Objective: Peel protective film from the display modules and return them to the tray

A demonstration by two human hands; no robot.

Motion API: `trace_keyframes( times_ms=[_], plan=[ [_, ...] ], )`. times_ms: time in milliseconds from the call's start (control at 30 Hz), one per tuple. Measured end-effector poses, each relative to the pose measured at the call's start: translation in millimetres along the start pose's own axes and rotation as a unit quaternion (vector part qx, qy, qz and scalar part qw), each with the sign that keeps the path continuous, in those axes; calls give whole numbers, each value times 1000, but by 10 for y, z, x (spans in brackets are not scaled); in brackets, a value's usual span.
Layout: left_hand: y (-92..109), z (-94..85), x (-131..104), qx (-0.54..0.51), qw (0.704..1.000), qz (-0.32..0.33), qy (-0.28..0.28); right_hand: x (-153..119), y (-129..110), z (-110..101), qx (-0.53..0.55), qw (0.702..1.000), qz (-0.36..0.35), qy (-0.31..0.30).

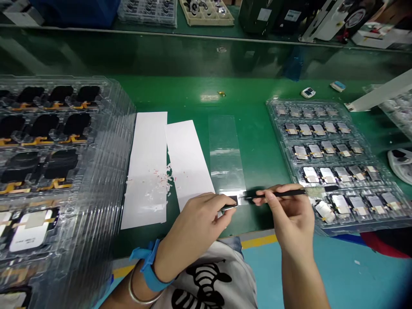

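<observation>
My left hand (201, 223), with a blue band and a metal bangle at its wrist, pinches a small flat screen module (229, 207) between thumb and fingers. My right hand (291, 210) is closed around black tweezers (289, 193). Their tips point left, close to the module and the lower end of a clear film strip (225, 150). Whether the tips grip anything is too small to tell. Left of the film lie two white sheets, a tilted one (188, 159) and a straighter one (146, 150), with tiny white and reddish scraps (165, 177) scattered over them.
A tall stack of clear trays (109, 141) with dark screen modules stands at left. On the right, another clear tray (289, 161) carries rows of small modules. Parts boxes (207, 19) sit on the shelf (206, 35) behind. A white post (376, 96) slants in at right.
</observation>
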State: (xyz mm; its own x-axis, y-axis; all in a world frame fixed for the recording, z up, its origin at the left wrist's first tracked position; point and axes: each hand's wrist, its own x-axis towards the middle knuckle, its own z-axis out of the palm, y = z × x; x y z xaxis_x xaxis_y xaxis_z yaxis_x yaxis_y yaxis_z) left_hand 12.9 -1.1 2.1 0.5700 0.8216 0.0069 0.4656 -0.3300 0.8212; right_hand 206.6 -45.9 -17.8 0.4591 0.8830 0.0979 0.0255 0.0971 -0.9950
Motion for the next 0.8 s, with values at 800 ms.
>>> trace_keyframes(
  times_ms=[800],
  plan=[
    [-13, -96, -53, -95, 992, 41, 78, -299, -316, 791, 56, 977, -203, -16]
  ],
)
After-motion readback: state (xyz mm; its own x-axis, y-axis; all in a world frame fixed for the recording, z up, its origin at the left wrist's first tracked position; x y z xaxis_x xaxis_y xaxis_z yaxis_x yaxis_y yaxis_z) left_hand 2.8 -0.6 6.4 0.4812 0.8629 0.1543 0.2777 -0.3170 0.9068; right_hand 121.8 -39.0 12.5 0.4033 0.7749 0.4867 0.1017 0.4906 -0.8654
